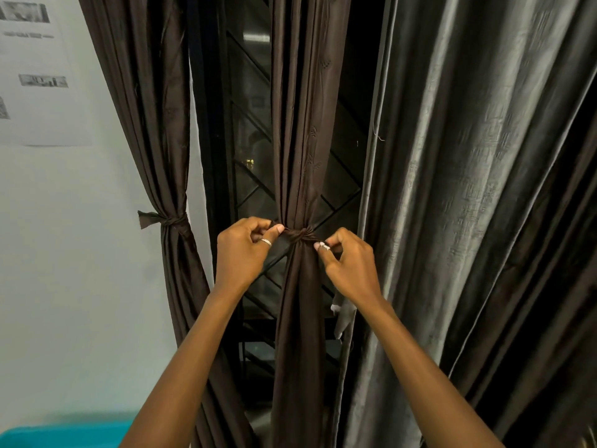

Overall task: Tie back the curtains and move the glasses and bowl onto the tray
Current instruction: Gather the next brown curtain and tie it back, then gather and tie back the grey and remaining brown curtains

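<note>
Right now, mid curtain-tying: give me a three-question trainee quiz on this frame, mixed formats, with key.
1. True or false: the far-left brown curtain is already tied back.
2. The left hand and right hand each pinch: A) an end of the tie band round the middle curtain; B) a glass; C) a bowl.
3. Fill in: the grey curtain hangs ____.
Key: 1 true; 2 A; 3 untied.

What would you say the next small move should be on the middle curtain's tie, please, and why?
Probably pull both ends outward to tighten: the left hand and right hand each pinch an end of the tie, which is already knotted around the gathered middle curtain.
</note>
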Available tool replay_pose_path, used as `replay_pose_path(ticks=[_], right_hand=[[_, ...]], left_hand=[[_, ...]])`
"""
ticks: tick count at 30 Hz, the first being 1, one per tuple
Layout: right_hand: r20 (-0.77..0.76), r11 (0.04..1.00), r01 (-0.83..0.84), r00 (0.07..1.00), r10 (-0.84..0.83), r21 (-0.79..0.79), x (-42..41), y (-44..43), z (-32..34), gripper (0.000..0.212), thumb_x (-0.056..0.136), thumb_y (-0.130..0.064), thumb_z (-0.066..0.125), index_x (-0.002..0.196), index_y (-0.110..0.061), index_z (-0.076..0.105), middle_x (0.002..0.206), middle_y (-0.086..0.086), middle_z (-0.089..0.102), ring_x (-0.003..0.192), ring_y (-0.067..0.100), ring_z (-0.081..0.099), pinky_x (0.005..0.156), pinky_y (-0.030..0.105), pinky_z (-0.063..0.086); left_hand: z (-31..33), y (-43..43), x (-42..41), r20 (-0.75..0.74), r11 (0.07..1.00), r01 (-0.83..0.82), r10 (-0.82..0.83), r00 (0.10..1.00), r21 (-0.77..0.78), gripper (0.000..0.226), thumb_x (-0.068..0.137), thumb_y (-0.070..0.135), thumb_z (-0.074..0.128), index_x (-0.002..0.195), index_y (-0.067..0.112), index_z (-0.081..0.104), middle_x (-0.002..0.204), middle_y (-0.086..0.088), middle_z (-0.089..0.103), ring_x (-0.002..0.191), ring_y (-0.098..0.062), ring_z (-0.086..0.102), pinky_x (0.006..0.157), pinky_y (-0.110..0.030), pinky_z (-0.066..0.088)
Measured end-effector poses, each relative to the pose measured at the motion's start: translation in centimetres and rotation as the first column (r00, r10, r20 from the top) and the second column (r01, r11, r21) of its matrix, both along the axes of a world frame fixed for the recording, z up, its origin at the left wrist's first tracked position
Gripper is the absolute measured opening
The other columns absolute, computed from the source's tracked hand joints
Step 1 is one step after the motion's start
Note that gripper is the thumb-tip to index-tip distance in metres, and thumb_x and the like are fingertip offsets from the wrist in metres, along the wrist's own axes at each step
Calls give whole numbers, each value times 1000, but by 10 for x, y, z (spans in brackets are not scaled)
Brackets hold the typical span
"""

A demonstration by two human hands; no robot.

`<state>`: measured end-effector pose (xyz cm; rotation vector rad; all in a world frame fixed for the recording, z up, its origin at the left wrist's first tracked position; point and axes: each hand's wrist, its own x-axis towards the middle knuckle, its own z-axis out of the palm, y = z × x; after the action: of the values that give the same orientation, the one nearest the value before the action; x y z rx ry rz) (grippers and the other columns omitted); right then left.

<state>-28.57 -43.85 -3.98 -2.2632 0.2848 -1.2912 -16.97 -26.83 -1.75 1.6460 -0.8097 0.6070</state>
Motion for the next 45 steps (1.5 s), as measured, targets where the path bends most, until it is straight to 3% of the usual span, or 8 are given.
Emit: replay_pose_path(ticks=[6, 10, 19, 25, 30, 37, 41, 45], right_hand=[[-55, 999, 27, 998, -24, 45, 12, 5, -9, 10, 94, -28, 70, 89, -20, 66, 83, -11, 66, 76, 3, 64, 64, 25, 55], [-60, 995, 32, 998, -27, 90, 14, 0, -9, 8, 95, -25, 70, 92, -18, 69, 81, -13, 67, 78, 0, 66, 65, 11, 48], [-75, 962, -63, 994, 86, 267, 26, -3, -11, 17, 95, -27, 71, 105, -14, 74, 94, -4, 77, 86, 7, 73, 77, 33, 62], [-95, 920, -68, 989, 113, 385, 1, -33, -28, 12, 94, -20, 70, 104, -15, 75, 96, -7, 76, 89, 6, 73, 79, 32, 61], [-152, 894, -86, 974, 169, 440, -52, -66, -66, 12, 97, -18, 65, 94, -23, 76, 87, -13, 75, 81, 3, 72, 74, 32, 62], [-199, 881, -103, 956, 216, 461, -100, -122, -75, 14, 97, -17, 65, 95, -24, 77, 87, -13, 76, 84, 3, 73, 78, 32, 62], [-186, 898, -99, 963, 195, 428, -107, -139, -65, 13, 97, -17, 66, 94, -25, 76, 85, -13, 75, 81, 1, 71, 76, 23, 59], [-36, 918, -58, 996, 78, 392, -97, -132, -41, 10, 96, -22, 68, 104, -23, 75, 95, -14, 73, 88, -1, 68, 81, 23, 57]], left_hand=[[-5, -16, 5, -63, 999, -25, 27, 998, 30, 36, 90, 54, 66, 114, 28, 72, 95, 17, 64, 77, 3, 62, 62, -8, 48], [-9, -24, 5, -83, 994, -99, 102, 991, 39, 40, 92, 54, 63, 121, 27, 68, 104, 13, 63, 73, -1, 62, 73, -33, 58], [1, -56, -33, 68, 993, -108, 111, 992, -43, 28, 94, 48, 63, 112, 27, 65, 94, 14, 57, 69, -3, 56, 62, -18, 44], [26, -102, -52, 28, 990, -9, 5, 1000, 138, 32, 95, 47, 60, 120, 27, 69, 104, 12, 70, 82, -7, 67, 76, -38, 59], [53, -176, -56, -125, 902, -128, 196, 973, 413, 63, 90, 68, 53, 126, 17, 65, 119, -8, 72, 115, -36, 64, 88, -43, 51], [21, -222, -63, -221, 853, -211, 349, 911, 477, 43, 100, 46, 51, 102, 8, 70, 111, -20, 70, 106, -44, 64, 80, -44, 50], [-16, -191, -64, -206, 953, -195, 244, 948, 230, 53, 101, 44, 54, 57, 15, 48, 58, -8, 57, 56, -29, 57, 52, -32, 36], [-37, -153, -63, -179, 953, -192, 236, 955, 233, 59, 98, 40, 61, 53, 12, 37, 46, -2, 40, 43, -20, 39, 47, -33, 29]])
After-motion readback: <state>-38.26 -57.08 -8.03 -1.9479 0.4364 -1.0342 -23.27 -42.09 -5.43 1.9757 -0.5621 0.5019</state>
